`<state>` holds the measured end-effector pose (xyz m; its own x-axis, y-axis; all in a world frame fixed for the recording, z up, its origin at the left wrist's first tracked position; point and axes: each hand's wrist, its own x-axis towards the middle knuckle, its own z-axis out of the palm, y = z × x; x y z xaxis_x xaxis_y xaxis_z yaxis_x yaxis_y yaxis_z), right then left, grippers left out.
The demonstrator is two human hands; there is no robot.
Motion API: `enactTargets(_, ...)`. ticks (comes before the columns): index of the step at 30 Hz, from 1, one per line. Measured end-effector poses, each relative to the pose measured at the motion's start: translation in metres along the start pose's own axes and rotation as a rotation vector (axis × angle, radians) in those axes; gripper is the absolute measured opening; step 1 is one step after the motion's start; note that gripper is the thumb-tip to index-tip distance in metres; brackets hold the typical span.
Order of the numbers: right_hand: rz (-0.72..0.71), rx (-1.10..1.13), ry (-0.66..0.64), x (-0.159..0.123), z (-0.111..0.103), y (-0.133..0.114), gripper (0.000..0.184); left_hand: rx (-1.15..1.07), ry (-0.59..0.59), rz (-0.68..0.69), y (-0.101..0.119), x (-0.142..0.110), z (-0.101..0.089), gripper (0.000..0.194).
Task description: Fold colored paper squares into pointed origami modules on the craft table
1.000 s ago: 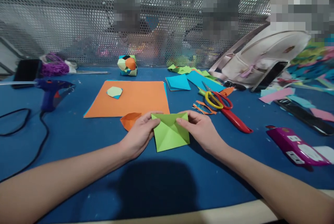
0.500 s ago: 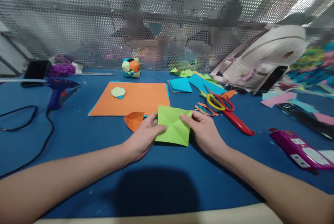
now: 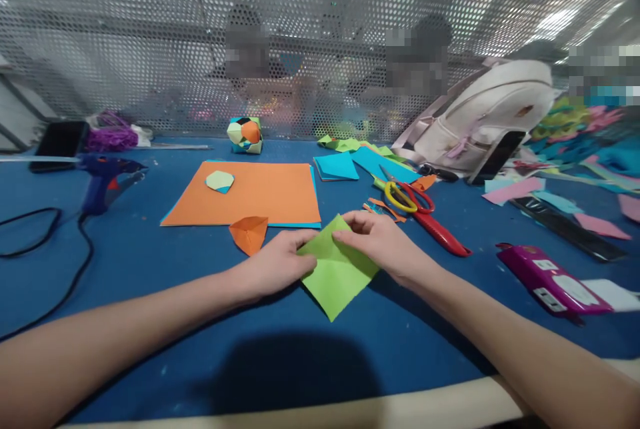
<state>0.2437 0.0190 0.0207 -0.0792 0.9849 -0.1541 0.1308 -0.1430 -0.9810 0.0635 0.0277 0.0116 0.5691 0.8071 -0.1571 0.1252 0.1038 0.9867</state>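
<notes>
A square of green paper with crossing creases is held between both hands, turned so that one corner points toward me. My left hand pinches its left corner, thumb on top. On the upper right edge, close to the far corner, my right hand grips with thumb and fingers. Just beyond my left hand lies a folded orange paper piece, overlapping the near edge of a stack of orange sheets. A small pale green and blue folded piece rests on that stack.
A blue glue gun with its cord lies at the left. Scissors, a red cutter, blue paper squares and a purple case are to the right. A paper ball and a backpack stand at the back.
The green paper has gone from upright with its top edge bent over to open and flat, then turned to a diamond. Both hands have kept hold of it, shifting their grips.
</notes>
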Motion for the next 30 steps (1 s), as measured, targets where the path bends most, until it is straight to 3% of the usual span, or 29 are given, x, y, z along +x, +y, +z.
enactTargets(5, 0.049, 0.312, 0.093, 0.004, 0.004, 0.012, 0.027, -0.44, 0.2, -0.023, -0.002, 0.005, -0.001, 0.018)
enactTargets(10, 0.028, 0.455, 0.124, 0.009, 0.008, 0.024, 0.027, -0.666, 0.261, -0.053, -0.009, 0.008, -0.003, 0.007)
enactTargets(30, -0.093, 0.287, 0.11, 0.0, 0.009, 0.024, 0.024, -0.669, 0.153, -0.012, -0.01, 0.005, 0.0, 0.015)
